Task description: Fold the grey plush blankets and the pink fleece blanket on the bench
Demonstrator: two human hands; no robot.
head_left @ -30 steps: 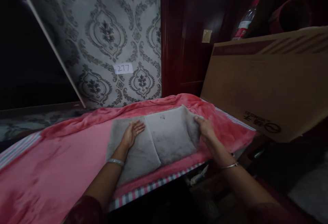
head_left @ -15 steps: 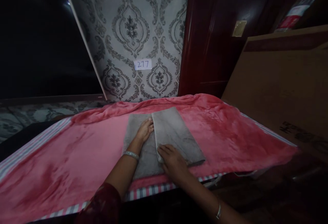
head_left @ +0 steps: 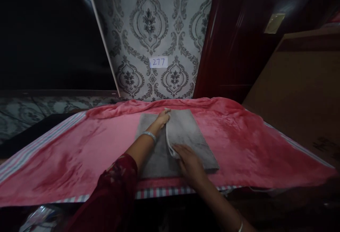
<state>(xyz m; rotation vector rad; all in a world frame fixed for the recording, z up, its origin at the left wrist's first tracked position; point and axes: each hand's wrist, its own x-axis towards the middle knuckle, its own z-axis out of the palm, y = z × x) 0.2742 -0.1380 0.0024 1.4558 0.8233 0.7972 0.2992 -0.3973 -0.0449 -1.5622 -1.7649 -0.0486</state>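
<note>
Looking down from the head camera, both bare hands were on a grey towel [head_left: 186,133] that lay folded on a pink blanket [head_left: 79,154], near the blanket's front edge and pretty much centre of the scene. Nearest in, the right hand [head_left: 189,160] lay palm down on the near end of the towel's folded-over flap, fingers spread and flat, pressing rather than clenching, right where the fold's edge bunched up a little. A thin bangle [head_left: 240,227] showed on that arm at the bottom of the frame. The blanket's front edge had a striped border [head_left: 159,193] running left to right just below the towel. A bit farther, the left hand [head_left: 162,119] reached along the fold line with a silver bracelet [head_left: 149,135] on the wrist; its fingertips pinched the far corner of the top flap. Beyond the towel the blanket was rumpled into a ridge. Farther back stood a grey patterned wallpaper panel [head_left: 148,23] with a small "277" label [head_left: 158,62], a dark red wooden door [head_left: 233,41] to the right, and a big cardboard box [head_left: 300,94] at far right.
</note>
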